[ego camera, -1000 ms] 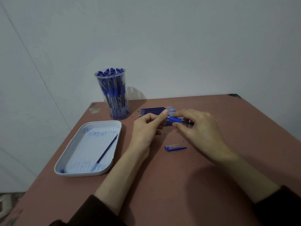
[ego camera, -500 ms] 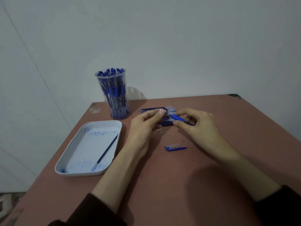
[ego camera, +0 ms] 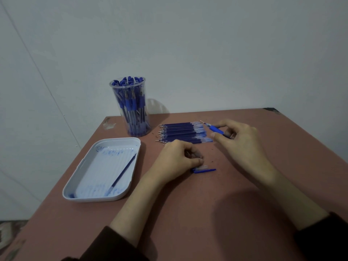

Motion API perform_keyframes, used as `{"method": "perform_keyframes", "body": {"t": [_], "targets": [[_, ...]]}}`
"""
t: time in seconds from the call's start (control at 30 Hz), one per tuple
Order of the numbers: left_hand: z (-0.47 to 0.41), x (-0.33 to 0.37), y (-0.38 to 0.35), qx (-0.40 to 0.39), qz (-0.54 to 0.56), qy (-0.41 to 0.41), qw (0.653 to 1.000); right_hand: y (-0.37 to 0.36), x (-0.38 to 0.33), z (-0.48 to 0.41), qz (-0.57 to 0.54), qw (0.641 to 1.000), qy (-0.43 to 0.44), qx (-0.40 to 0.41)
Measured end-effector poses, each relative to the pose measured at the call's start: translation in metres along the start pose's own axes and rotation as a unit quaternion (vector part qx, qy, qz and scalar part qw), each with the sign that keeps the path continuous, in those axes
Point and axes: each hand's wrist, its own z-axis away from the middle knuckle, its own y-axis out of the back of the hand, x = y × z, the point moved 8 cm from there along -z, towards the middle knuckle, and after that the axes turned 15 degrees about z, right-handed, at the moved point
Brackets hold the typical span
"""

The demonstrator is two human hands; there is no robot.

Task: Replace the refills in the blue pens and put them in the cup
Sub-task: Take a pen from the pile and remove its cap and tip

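Your left hand [ego camera: 178, 161] is dropping away to the near cap [ego camera: 204, 169], and I cannot tell its grasp. Your right hand [ego camera: 243, 140] is pinching the pen [ego camera: 216, 129] alone, so capping is probably coming.

Cup [ego camera: 131, 108] behind tray [ego camera: 79, 187]; refills [ego camera: 180, 131] right of cup; cap [ego camera: 204, 170] before refills.

The clear cup [ego camera: 130, 110], upright and packed with blue pens, stands near the table's far left corner. Just right of it, a row of blue refills [ego camera: 180, 133] lies side by side by the far edge, metal tips pointing left. The right hand [ego camera: 243, 146] pinches one blue pen [ego camera: 214, 129] beside the row's clear ends, tip aimed far-left. The left hand [ego camera: 175, 161] curls round what looks like a clear barrel [ego camera: 196, 156], its fingers touching a blue cap [ego camera: 204, 170] lying flat.
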Motion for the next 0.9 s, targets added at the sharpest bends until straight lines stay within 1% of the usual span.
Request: {"method": "perform_keyframes", "body": {"t": [0.1,0.2,0.27,0.37,0.47,0.53,0.63,0.7,0.8,0.9], "targets": [[-0.001,-0.001,0.001,-0.012,0.008,0.006,1.000,-0.001,-0.002,0.001,0.004,1.000,0.009,-0.003],[-0.001,-0.003,0.000,-0.021,0.047,0.013,0.999,-0.002,-0.002,0.001,0.011,1.000,0.013,-0.004],[-0.002,-0.003,0.006,0.017,0.088,0.017,0.996,-0.002,-0.003,0.001,0.024,0.999,0.020,-0.012],[-0.004,-0.002,0.021,0.100,0.177,0.005,0.979,-0.004,-0.012,0.004,0.100,0.992,0.068,-0.035],[-0.004,-0.001,0.027,0.122,0.222,-0.012,0.967,-0.005,-0.023,0.009,0.153,0.980,0.118,-0.043],[-0.003,0.000,0.029,0.117,0.212,-0.016,0.970,-0.003,-0.027,0.009,0.163,0.977,0.132,-0.044],[-0.003,0.000,0.037,0.125,0.204,-0.019,0.971,0.004,-0.019,0.002,0.171,0.977,0.126,-0.022],[-0.002,0.001,0.040,0.137,0.179,-0.030,0.974,0.007,-0.014,-0.002,0.168,0.978,0.124,-0.013],[0.003,0.014,0.035,0.138,0.076,-0.074,0.985,0.002,-0.017,0.000,0.160,0.977,0.139,-0.027],[0.007,0.029,0.029,0.120,-0.021,-0.140,0.983,-0.002,-0.023,0.003,0.161,0.974,0.159,-0.030]]}}
